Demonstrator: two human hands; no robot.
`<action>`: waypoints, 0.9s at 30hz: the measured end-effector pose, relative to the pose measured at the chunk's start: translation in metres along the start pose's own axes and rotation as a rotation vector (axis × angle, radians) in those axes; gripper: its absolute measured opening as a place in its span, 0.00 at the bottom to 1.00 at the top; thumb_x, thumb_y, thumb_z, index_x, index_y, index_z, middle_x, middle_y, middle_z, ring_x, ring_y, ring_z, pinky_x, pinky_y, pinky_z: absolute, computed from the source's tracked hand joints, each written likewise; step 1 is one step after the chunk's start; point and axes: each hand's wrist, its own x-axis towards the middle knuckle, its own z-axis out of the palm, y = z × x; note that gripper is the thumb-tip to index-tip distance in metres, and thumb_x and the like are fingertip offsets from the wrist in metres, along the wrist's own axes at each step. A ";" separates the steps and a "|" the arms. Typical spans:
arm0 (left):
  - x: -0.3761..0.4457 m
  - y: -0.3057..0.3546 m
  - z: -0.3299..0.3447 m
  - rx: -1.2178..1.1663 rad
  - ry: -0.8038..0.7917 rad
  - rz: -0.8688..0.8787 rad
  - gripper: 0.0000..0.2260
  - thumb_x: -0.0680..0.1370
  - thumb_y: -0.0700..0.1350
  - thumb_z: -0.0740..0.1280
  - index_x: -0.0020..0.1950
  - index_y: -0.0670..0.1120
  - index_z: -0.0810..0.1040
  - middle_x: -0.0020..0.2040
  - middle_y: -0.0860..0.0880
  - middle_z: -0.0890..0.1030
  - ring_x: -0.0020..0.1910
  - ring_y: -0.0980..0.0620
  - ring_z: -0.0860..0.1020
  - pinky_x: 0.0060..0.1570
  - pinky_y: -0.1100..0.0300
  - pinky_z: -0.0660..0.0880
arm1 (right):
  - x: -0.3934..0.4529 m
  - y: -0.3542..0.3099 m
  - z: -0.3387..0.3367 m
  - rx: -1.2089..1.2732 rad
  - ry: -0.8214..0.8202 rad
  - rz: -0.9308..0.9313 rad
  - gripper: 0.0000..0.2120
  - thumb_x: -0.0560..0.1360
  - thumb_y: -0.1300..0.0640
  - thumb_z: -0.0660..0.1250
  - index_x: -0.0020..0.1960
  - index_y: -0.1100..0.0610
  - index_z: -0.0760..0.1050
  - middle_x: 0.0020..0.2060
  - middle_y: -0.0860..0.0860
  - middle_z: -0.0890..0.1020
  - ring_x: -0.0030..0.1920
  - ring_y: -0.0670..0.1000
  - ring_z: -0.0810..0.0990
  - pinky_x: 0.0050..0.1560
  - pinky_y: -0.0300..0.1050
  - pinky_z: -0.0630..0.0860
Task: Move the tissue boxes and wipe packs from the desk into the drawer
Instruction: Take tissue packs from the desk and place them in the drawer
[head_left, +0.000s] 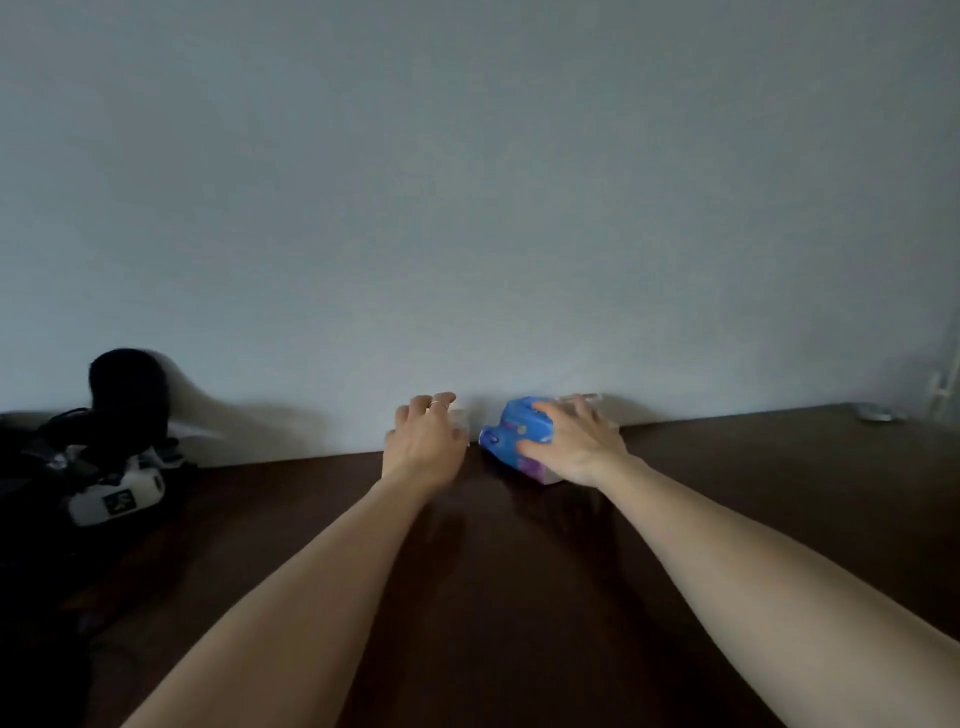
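- The blue wipe pack (511, 428) sits at the far edge of the desk (519, 597), close against the wall (467, 182), and it lies directly under my right hand (574, 447).
- My right hand covers the pack's right side and top: the thumb presses its near face, the fingers curl over the upper edge, so I am gripping it. I cannot tell whether the pack is lifted or resting on the wood.
- A purple patch shows on the pack's lower front, just beneath my thumb.
- Behind my right fingers a pale, clear-looking item (587, 402) stands against the wall; it is too blurred to name, and I cannot tell whether my fingertips touch it.
- My left hand (426, 441) is just beside the pack, to its left, with a narrow gap between them. Its fingers are bent over a small pale object (460, 418) by the wall; blur hides whether they grasp it or only reach it. A ring shows on one finger.
- Both my bare forearms stretch across the dark brown desk from the near edge toward the wall.
- Well apart, at the desk's left end, lies a dark heap with a black rounded shape (127, 395) on top and a white device (117, 496) below it.
- At the far right corner a small grey thing (878, 414) rests on the desk, too small to identify.
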 end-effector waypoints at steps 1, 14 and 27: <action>0.010 -0.005 0.016 0.010 0.002 0.013 0.22 0.82 0.48 0.59 0.77 0.50 0.66 0.74 0.46 0.67 0.73 0.43 0.63 0.67 0.46 0.66 | 0.015 0.004 0.010 -0.047 -0.032 0.003 0.34 0.76 0.32 0.59 0.80 0.39 0.59 0.80 0.55 0.58 0.79 0.62 0.59 0.74 0.57 0.61; 0.002 -0.025 0.028 0.277 -0.102 0.074 0.22 0.81 0.59 0.59 0.66 0.45 0.77 0.62 0.41 0.76 0.63 0.41 0.74 0.60 0.48 0.71 | 0.001 0.012 0.028 -0.126 -0.174 -0.105 0.32 0.82 0.33 0.49 0.80 0.49 0.60 0.75 0.59 0.72 0.71 0.61 0.73 0.62 0.51 0.68; -0.228 0.003 -0.108 0.393 -0.143 0.188 0.22 0.75 0.66 0.65 0.59 0.51 0.74 0.54 0.48 0.82 0.57 0.47 0.77 0.55 0.52 0.68 | -0.255 -0.029 -0.026 0.011 0.102 -0.241 0.10 0.83 0.48 0.60 0.52 0.53 0.76 0.41 0.49 0.70 0.45 0.57 0.77 0.43 0.49 0.67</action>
